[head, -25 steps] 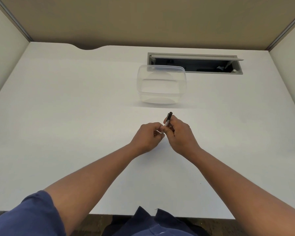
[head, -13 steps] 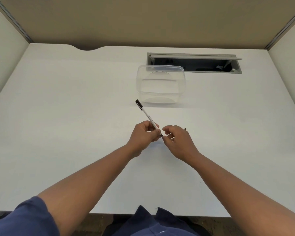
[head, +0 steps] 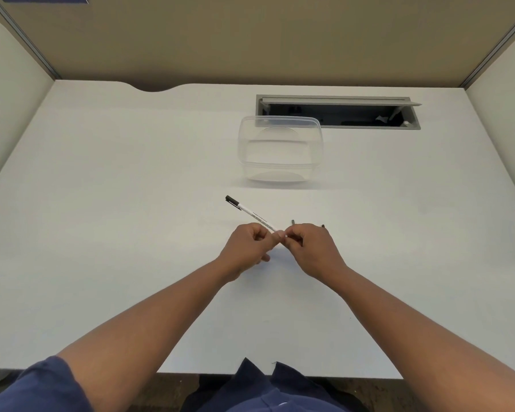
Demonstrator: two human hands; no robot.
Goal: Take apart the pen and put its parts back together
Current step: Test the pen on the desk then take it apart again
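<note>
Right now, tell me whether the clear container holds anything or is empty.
Empty. Through the clear container's walls only the white desk shows; the pen is outside it, held in the left hand.

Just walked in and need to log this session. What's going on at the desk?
A person is working on a white pen with both bare hands over a white desk. The left hand grips the barrel, its black end pointing away and leftward. The right hand pinches at the near end, with small dark bits poking out behind its fingers, too hidden to identify. An empty clear tub sits beyond, untouched.
</note>
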